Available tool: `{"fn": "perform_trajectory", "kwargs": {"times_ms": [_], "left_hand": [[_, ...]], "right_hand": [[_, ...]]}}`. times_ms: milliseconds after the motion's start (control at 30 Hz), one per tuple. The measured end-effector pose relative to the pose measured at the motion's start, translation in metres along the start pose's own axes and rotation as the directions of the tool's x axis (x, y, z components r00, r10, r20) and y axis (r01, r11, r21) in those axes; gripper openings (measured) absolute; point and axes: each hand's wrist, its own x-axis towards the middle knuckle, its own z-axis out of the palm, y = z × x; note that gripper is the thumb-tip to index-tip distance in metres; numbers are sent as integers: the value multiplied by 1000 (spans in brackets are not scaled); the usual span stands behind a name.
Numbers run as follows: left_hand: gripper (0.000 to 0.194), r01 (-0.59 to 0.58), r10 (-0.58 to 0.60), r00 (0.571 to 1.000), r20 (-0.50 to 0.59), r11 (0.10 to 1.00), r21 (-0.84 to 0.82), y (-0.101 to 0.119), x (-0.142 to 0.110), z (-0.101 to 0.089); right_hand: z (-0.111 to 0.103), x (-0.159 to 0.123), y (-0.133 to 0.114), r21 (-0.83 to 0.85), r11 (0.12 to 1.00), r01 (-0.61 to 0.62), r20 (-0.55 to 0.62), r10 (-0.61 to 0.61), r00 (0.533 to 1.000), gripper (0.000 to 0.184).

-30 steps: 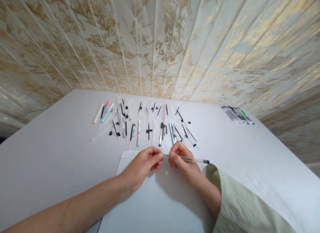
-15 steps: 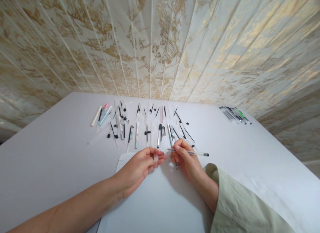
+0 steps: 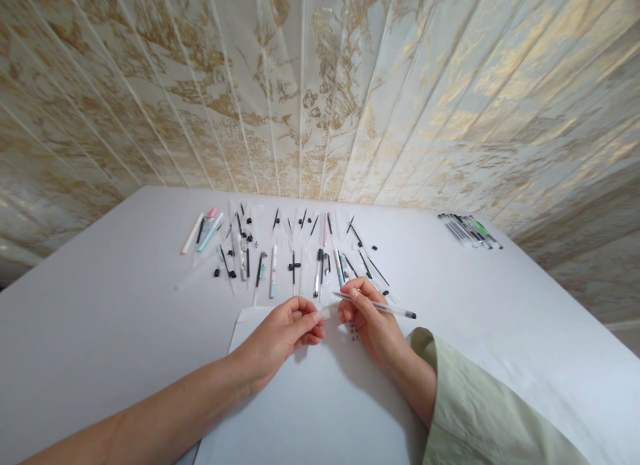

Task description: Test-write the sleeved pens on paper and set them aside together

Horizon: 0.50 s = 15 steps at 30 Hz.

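Observation:
My right hand (image 3: 374, 322) grips a clear-barrelled pen (image 3: 399, 310) with a black end; its pointed tip faces left towards my other hand. Between thumb and fingertips of my left hand (image 3: 286, 330) is a small translucent piece (image 3: 325, 314), which looks like a clear pen cap. The pen tip and this piece are close together but apart. Both hands hover over a white sheet of paper (image 3: 300, 412), where small dark writing (image 3: 354, 330) shows beside my right hand.
Beyond the paper, the white table (image 3: 100, 332) carries scattered pen parts: black refills (image 3: 293, 273), small black plugs (image 3: 217, 272), clear barrels and pastel pens (image 3: 273, 270). A group of clear and black pens (image 3: 470, 230) lies at the far right. A gold-patterned wall (image 3: 320, 105) borders the back.
My left fingers have closed from a looser, spread pose into a pinch, turning the translucent piece to point right. The pen in my right hand has tilted slightly, tip up and black end down.

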Motion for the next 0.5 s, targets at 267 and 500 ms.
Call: {"fn": "perform_trajectory", "kwargs": {"times_ms": [267,500], "left_hand": [[23,-46,45,998,36,998,35,-6,3,-3],[20,-66,63,995,72,997,46,-7,2,-2]], "right_hand": [[-1,-7,-5,-302,937,176,92,-155,984,23],[0,-9,-7,-299,944,142,144,-103,984,32]]}}
